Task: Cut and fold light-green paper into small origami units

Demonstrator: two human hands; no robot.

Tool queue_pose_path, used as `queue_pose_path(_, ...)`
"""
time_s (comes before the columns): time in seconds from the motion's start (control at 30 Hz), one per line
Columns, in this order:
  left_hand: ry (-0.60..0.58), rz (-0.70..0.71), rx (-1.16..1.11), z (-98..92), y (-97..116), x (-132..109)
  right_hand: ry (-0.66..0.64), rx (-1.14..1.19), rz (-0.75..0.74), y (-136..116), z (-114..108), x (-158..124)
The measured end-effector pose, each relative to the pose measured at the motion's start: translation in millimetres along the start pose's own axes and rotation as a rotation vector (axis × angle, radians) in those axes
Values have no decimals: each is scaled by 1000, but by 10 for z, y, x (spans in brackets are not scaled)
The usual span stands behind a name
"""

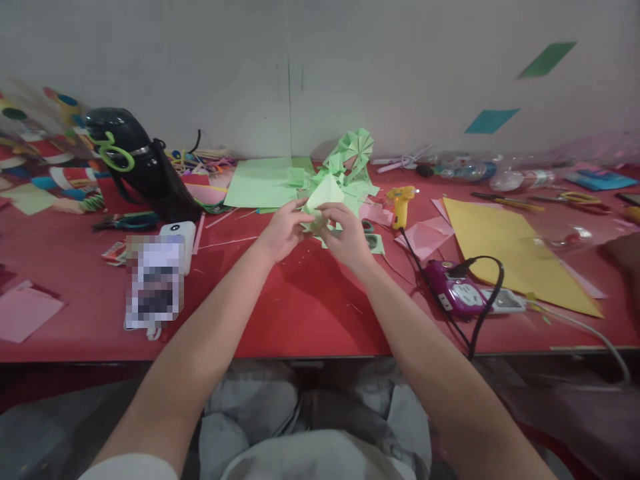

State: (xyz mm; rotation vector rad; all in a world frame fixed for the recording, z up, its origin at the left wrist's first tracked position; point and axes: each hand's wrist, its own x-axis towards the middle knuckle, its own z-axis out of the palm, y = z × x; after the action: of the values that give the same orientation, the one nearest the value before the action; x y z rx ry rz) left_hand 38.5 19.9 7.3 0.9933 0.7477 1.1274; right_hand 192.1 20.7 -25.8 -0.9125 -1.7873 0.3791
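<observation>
Between my two hands is a pale green folded paper, its pointed top standing up above my fingers. My left hand grips its left lower side, and my right hand has its fingers closed on the right side. The fold's lower part is hidden by my fingers. Behind it stands a cluster of folded green paper fans. A flat green sheet lies to the left of the cluster. Partly covered by my right hand, a pair of scissors rests on a green scrap.
A yellow glue gun stands right of my hands, its cord running to a purple power socket. Yellow paper lies beyond it. On the left are a black bottle case, pliers and a phone. Another person's hand shows at right.
</observation>
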Motion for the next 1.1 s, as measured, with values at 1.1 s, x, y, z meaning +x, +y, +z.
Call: queue_pose_path(1.1,294,106,22,-157,71,59,77,606,668,-114,-61,80)
